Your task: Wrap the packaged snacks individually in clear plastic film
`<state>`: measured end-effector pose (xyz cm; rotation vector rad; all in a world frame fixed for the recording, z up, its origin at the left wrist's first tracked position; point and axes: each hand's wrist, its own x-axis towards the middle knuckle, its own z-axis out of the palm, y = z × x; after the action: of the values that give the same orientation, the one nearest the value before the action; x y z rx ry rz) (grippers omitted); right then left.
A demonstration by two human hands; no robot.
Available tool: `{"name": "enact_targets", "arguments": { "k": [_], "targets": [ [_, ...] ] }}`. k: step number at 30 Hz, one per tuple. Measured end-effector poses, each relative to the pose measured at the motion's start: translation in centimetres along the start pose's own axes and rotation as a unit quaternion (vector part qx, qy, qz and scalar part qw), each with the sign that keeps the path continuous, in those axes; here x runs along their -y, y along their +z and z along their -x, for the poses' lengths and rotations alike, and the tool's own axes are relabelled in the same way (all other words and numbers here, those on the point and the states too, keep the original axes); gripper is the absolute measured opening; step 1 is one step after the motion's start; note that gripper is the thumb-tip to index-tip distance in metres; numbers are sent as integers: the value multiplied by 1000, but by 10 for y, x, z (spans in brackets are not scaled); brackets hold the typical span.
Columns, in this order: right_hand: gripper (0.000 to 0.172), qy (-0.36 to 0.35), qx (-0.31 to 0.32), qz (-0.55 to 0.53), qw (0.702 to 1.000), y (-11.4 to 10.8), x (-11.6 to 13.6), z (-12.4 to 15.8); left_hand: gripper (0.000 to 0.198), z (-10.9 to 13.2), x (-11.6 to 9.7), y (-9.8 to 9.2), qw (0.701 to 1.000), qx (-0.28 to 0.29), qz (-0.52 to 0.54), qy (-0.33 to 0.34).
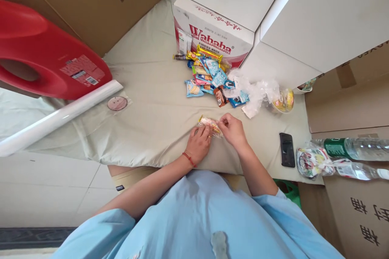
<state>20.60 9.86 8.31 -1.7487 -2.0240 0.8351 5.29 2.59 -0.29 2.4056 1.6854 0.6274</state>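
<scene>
A small clear plastic package (215,128) with yellow and reddish print lies on the cloth-covered table (158,101), between my two hands. My left hand (199,143), with a red string bracelet at the wrist, rests on its left part, fingers curled and close together. At the right end of the package, my right hand (233,129) pinches the plastic between thumb and forefinger. Behind them is a pile of colourful snack packets (209,73), leaning toward a white and red Wahaha box (212,34).
To the left are a red jug (51,48), a white roll (60,117) and a round pink item (117,103). To the right are crumpled plastic bags (258,91), a bowl with yellow packets (284,103), a black phone (287,149) and plastic bottles (361,148).
</scene>
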Motion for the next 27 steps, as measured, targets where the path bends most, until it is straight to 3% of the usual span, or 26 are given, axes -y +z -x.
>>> {"name": "enact_targets", "arguments": {
  "k": [3, 6, 10, 13, 15, 17, 19, 21, 24, 27],
  "targets": [
    [10, -10, 48, 109, 993, 23, 29, -21, 45, 1, 1, 2, 999, -7, 36, -4],
    [18, -31, 58, 198, 978, 44, 42, -25, 43, 8, 8, -2, 994, -7, 106, 1],
    [30, -109, 28, 269, 957, 58, 36, -6, 41, 31, 25, -16, 976, -16, 215, 31],
    [56, -152, 18, 283, 947, 62, 29, 7, 37, 51, 38, -28, 969, -48, 241, 3],
    [64, -143, 18, 289, 946, 65, 29, 10, 32, 61, 46, -34, 967, -66, 247, -22],
    [61, -120, 13, 296, 948, 68, 32, 8, 28, 68, 52, -38, 965, -75, 245, -46],
    [47, -100, 7, 300, 949, 72, 36, 4, 24, 71, 57, -41, 967, -82, 232, -59],
    [32, -93, 5, 298, 950, 73, 39, 2, 21, 73, 62, -42, 971, -92, 214, -57],
    [28, -85, -8, 255, 963, 63, 35, 5, 20, 77, 70, -43, 976, -108, 183, -49],
    [32, -60, -75, 121, 988, 28, 10, 9, 19, 83, 76, -42, 980, -111, 156, -44]
  ]
}}
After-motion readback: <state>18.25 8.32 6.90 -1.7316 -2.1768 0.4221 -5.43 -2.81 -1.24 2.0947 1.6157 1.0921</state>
